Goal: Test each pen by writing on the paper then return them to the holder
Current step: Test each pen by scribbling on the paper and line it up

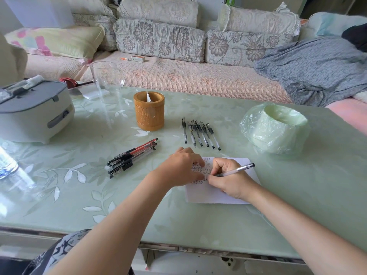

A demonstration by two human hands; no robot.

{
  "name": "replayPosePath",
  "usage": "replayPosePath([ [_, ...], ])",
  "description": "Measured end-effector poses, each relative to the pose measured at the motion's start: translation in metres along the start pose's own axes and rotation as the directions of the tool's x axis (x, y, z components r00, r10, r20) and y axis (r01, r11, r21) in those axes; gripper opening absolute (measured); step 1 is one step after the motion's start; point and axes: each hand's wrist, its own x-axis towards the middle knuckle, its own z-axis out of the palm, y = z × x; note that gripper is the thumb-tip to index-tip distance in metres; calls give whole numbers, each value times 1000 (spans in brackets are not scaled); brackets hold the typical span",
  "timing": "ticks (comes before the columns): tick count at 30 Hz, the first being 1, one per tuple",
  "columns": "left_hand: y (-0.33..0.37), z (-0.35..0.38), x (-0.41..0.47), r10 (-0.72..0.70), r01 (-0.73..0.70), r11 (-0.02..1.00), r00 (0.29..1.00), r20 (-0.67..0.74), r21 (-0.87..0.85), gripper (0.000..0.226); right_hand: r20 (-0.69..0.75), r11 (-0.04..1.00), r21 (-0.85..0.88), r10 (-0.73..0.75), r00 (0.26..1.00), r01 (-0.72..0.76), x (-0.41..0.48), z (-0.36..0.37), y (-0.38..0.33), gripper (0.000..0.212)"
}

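Pen (236, 170): in your right hand (228, 182), thumb and curled fingers pinched round the lower barrel. The tip is down on the paper (214, 195) and the back end is tilted up and out to the right.

Left hand (178, 168): laid flat on the upper left of the sheet, fingers straight, pressing it to the table (99, 195). It holds nothing. Rows of small marks show between the two hands.

Step, as judged: the writing test of this one pen.

Holder (149, 111): stands well apart at the far side, upright. No pen shows above its rim, so the return step looks not yet begun.

Other pens: a row of six pens (200, 133) lies just beyond the paper, and a heap of pens (132, 157) lies to the left of it. You cannot tell from here which group is tested.

Next move calls for: lift the tip clear of the sheet, keep the pinch, and set this pen with the tested group, apart from the untested ones. Keep your left palm on the sheet so the paper does not slide when the next pen comes in.
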Motion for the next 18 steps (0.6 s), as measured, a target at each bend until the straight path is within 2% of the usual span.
replayPosePath([
  [8, -1, 1, 0, -19, 19, 999, 1000, -2, -35, 38, 15, 988, -140, -69, 998, 70, 0, 3, -1, 28],
  [18, -1, 1, 0, -27, 27, 999, 1000, 0, -36, 39, 16, 985, -137, -100, 995, 102, -1, 2, 3, 23],
])
